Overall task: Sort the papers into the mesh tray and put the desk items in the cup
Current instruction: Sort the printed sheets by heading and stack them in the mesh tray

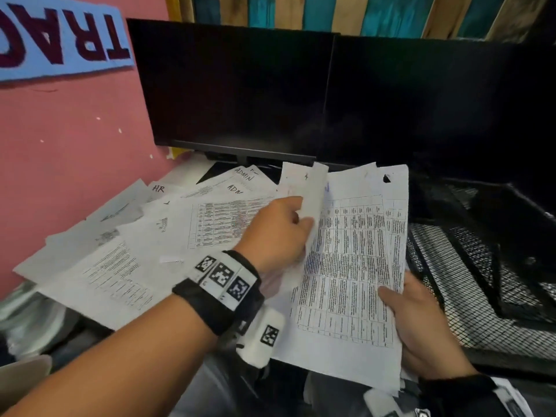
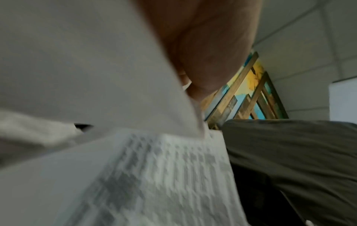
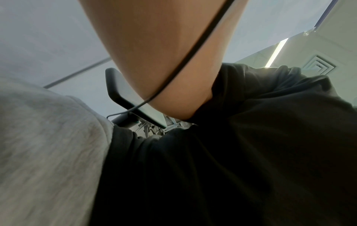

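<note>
My right hand holds a stack of printed table sheets by its lower right corner, thumb on top. My left hand pinches the left edge of the top sheet and curls it upward. In the left wrist view the lifted sheet fills the left side above the blurred printed page. More papers marked HR and ADMIN lie spread on the desk to the left. The black mesh tray stands at the right, beside the held stack. The right wrist view shows only my forearm and dark clothing.
Two dark monitors stand behind the papers. A pink wall with a blue sign borders the left. A wooden pallet wall runs along the back. No cup or small desk items show in any view.
</note>
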A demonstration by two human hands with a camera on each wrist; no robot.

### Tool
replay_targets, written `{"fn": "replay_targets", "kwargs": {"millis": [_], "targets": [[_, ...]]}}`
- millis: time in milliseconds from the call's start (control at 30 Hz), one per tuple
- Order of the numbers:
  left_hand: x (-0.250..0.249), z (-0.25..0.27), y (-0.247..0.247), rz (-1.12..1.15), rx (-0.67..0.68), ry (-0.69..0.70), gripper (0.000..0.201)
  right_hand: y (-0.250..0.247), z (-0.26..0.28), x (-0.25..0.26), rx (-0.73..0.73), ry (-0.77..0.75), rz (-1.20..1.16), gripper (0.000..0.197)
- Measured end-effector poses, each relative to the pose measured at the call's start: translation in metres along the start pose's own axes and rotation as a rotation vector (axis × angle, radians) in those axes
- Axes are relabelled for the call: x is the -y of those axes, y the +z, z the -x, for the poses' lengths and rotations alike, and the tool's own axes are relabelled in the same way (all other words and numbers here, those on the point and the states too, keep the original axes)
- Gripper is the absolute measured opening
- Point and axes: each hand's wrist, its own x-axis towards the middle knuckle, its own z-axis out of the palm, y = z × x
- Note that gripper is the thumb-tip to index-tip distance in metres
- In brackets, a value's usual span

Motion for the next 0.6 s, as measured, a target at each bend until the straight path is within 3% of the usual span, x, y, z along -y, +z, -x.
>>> {"fn": "replay_targets", "kwargs": {"millis": [133, 233, 367, 433, 533, 600], "targets": [[-0.002, 0.000, 0.047, 0.137, 0.195, -0.007, 0.014, 0.012, -0.002, 0.002, 0.024, -0.003, -0.067, 0.038], [0.000, 0.004, 0.075, 0.246, 0.288, -0.073, 0.031, 0.015, -0.005, 0.004, 0.038, -0.072, -0.027, 0.028], [0.000, 0.007, 0.088, 0.481, 0.354, -0.210, 0.042, 0.015, -0.010, -0.006, -0.009, -0.126, 0.132, 0.039], [0.001, 0.007, 0.080, 0.629, 0.458, -0.274, 0.041, 0.013, -0.014, -0.012, -0.060, -0.123, 0.176, 0.036], [0.008, -0.002, 0.053, 0.525, 0.488, -0.232, 0.029, 0.011, -0.019, -0.016, -0.132, -0.084, 0.187, 0.027], [0.021, -0.013, 0.029, 0.341, 0.383, -0.167, 0.020, 0.007, -0.022, -0.016, -0.171, -0.066, 0.180, 0.023]]}}
